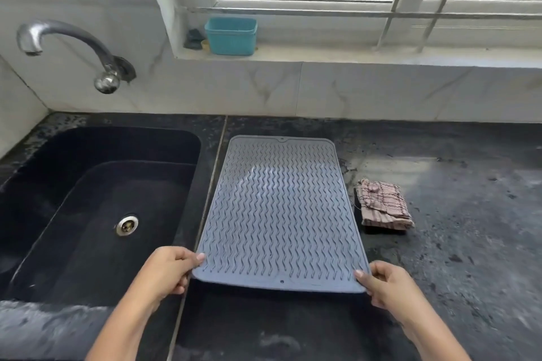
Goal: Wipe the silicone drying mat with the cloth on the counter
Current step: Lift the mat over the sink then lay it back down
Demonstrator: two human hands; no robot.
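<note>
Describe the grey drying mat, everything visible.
The mat is a grey rectangle, silicone by its look, with rounded corners, a raised rim, rows of wavy ridges and a small hole mid-edge at each short end. It lies lengthwise on the black counter, between the sink and the folded checked cloth, apart from the cloth. The left hand and right hand each pinch a near corner; the near end looks slightly lifted.

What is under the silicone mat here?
Only dark counter shows around the silicone mat, whose near corners the left hand and right hand pinch. Anything directly beneath is covered.
</note>
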